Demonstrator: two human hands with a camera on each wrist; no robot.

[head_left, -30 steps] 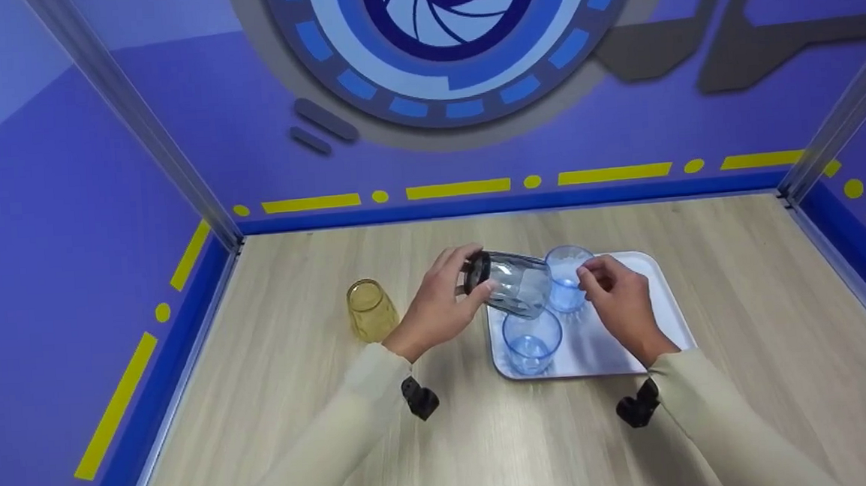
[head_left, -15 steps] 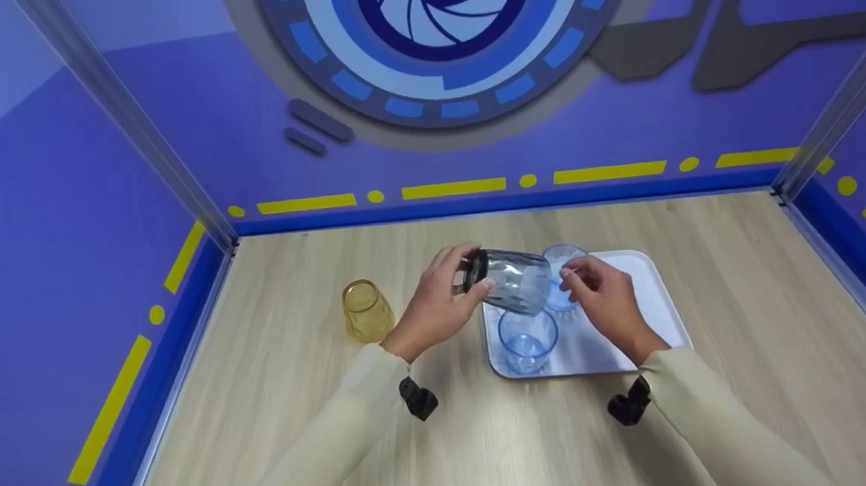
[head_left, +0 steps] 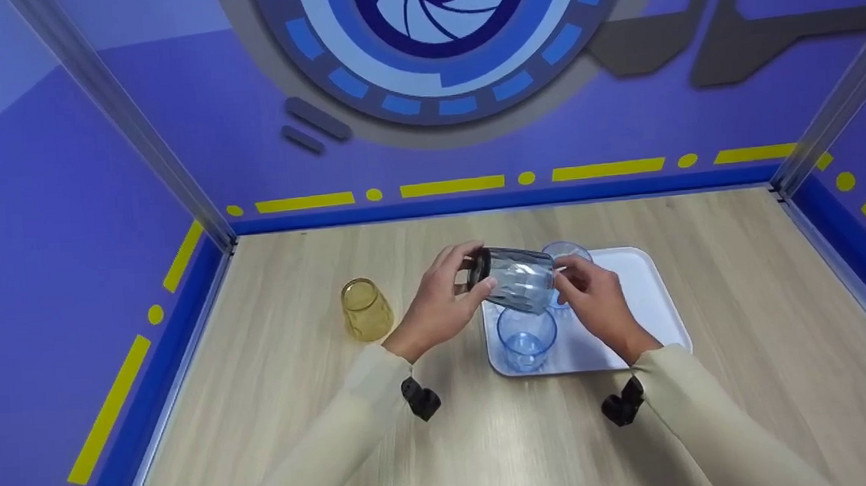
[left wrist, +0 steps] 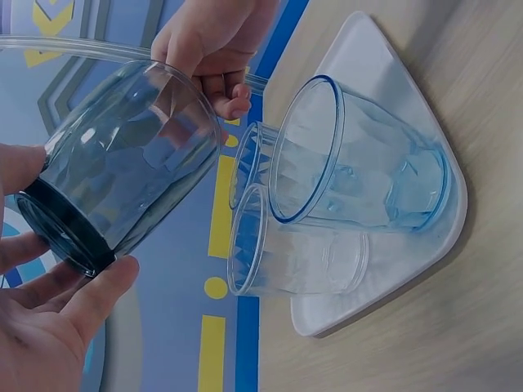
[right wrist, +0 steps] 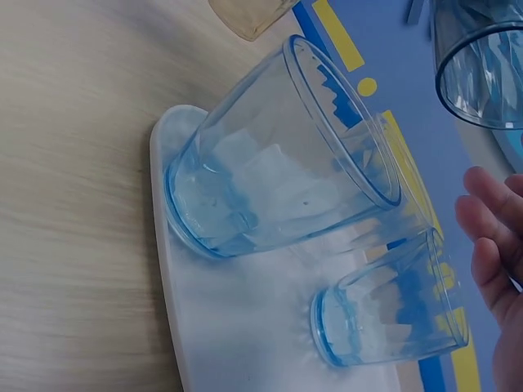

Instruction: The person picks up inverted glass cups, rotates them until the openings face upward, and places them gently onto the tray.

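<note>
My left hand grips a dark-tinted faceted glass by its black base and holds it tipped on its side above the white tray, mouth to the right. My right hand is at the glass's mouth with loosely bent fingers; the right wrist view shows a gap between those fingers and the rim. Two blue glasses stand upright on the tray: a wider one in front and a smaller one behind, partly hidden. The left wrist view shows the dark glass between my fingers.
An upside-down yellow glass stands on the wooden table left of my left hand. Purple walls with blue and yellow trim close in the table at the back and both sides. The tray's right half is bare.
My right hand has moved left from the small blue glass to the mouth of the dark glass. My left hand keeps the dark glass tilted in about the same place.
</note>
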